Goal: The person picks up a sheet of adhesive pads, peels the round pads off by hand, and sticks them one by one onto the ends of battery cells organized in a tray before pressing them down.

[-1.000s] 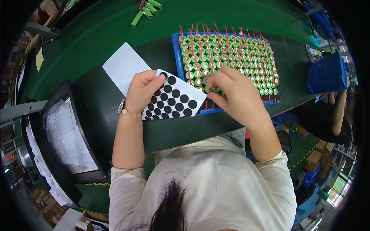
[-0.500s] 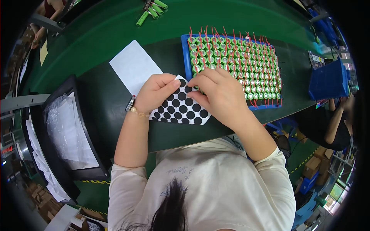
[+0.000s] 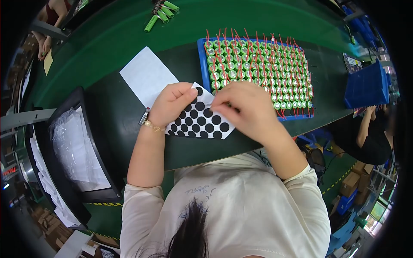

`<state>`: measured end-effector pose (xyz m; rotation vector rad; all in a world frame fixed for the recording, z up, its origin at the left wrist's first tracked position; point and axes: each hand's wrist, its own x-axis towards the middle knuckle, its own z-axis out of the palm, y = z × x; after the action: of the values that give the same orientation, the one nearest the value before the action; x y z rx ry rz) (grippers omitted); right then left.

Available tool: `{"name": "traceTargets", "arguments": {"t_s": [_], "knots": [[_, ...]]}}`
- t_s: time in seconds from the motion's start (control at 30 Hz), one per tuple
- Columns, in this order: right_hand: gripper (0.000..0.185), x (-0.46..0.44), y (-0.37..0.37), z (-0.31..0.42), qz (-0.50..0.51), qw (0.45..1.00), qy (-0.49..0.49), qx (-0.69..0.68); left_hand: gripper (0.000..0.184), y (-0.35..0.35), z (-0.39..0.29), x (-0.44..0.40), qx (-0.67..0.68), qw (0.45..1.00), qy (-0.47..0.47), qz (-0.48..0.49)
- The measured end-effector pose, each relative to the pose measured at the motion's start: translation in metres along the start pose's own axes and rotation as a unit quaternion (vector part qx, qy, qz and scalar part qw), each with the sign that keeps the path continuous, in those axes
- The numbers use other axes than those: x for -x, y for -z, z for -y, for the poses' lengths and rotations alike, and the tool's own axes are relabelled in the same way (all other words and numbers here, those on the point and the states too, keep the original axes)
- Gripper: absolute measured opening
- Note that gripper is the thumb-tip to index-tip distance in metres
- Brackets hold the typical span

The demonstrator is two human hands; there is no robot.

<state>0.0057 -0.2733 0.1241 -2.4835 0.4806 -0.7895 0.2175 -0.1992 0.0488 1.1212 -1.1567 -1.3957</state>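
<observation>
My left hand is closed on a white sheet of black round stickers, with the thumb on top near its upper corner. At the sheet's right side, my right hand has thumb and forefinger pinched together, apparently on a black round sticker mostly hidden by the fingers. Just beyond that hand stands a blue tray packed with upright green cylindrical batteries, red wires running across their tops. Behind my left hand a plain white sheet lies on the dark table.
Several loose green batteries lie at the far side on the green surface. To the left is a black tray with clear plastic and white paper. A blue bin stands at the right; other people sit at the far left and right.
My right hand has drawn slightly right and down along the sheet. A black dot that showed by its fingertips is now a white patch. My left hand keeps its hold.
</observation>
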Motion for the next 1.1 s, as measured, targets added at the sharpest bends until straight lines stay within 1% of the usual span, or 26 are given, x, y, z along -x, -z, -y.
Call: {"name": "traceTargets", "arguments": {"t_s": [0.07, 0.1, 0.13, 0.2, 0.23, 0.3, 0.33, 0.4, 0.43, 0.5, 0.63, 0.73, 0.83, 0.9, 1.0, 1.1], "knots": [[0.012, 0.003, 0.021, -0.004, -0.039, 0.987, -0.119, -0.098, 0.029, -0.004, 0.001, 0.001, 0.035, 0.996, 0.038, -0.069], [0.010, 0.007, 0.028, -0.010, -0.055, 0.979, -0.155, -0.124, 0.028, -0.007, -0.002, 0.001, 0.051, 0.994, 0.039, -0.088], [0.008, 0.013, 0.032, -0.017, -0.058, 0.975, -0.178, -0.119, 0.028, -0.004, -0.001, 0.001, 0.053, 0.994, 0.037, -0.089], [0.007, 0.022, 0.045, -0.023, 0.020, 0.957, -0.265, -0.117, 0.026, 0.003, 0.007, -0.001, 0.050, 0.994, 0.029, -0.097], [0.007, 0.027, 0.048, -0.026, 0.019, 0.957, -0.267, -0.116, 0.026, 0.002, 0.008, -0.002, 0.051, 0.994, 0.029, -0.095], [0.008, 0.036, 0.051, -0.028, 0.067, 0.943, -0.298, -0.131, 0.026, -0.001, 0.007, -0.003, -0.012, 0.992, 0.014, -0.124], [0.008, 0.036, 0.051, -0.029, 0.069, 0.943, -0.299, -0.131, 0.026, 0.001, 0.009, -0.003, -0.011, 0.992, 0.015, -0.125], [0.007, 0.037, 0.049, -0.029, 0.073, 0.956, -0.256, -0.127, 0.027, 0.005, 0.013, -0.004, -0.043, 0.992, 0.014, -0.117], [0.007, 0.036, 0.049, -0.028, 0.072, 0.955, -0.257, -0.127, 0.027, 0.003, 0.012, -0.004, -0.043, 0.992, 0.014, -0.116], [0.007, 0.033, 0.049, -0.028, 0.075, 0.976, -0.181, -0.097, 0.027, 0.001, 0.009, -0.005, -0.050, 0.989, 0.005, -0.138], [0.008, 0.032, 0.050, -0.028, 0.082, 0.976, -0.183, -0.087, 0.026, 0.002, 0.009, -0.004, -0.044, 0.989, 0.012, -0.138], [0.008, 0.033, 0.050, -0.028, 0.082, 0.974, -0.190, -0.091, 0.026, 0.001, 0.010, -0.005, -0.052, 0.991, -0.005, -0.124], [0.007, 0.032, 0.051, -0.028, 0.094, 0.967, -0.212, -0.103, 0.026, 0.000, 0.008, -0.004, -0.063, 0.989, -0.003, -0.134], [0.006, 0.031, 0.051, -0.029, 0.099, 0.975, -0.179, -0.089, 0.027, 0.002, 0.010, -0.005, -0.070, 0.989, 0.010, -0.130], [0.006, 0.029, 0.050, -0.026, 0.091, 0.978, -0.171, -0.081, 0.028, -0.005, 0.004, -0.006, -0.076, 0.986, 0.005, -0.150], [0.007, 0.032, 0.044, -0.026, 0.075, 0.985, -0.146, -0.052, 0.027, 0.002, 0.013, -0.006, -0.083, 0.987, 0.008, -0.134]]}}
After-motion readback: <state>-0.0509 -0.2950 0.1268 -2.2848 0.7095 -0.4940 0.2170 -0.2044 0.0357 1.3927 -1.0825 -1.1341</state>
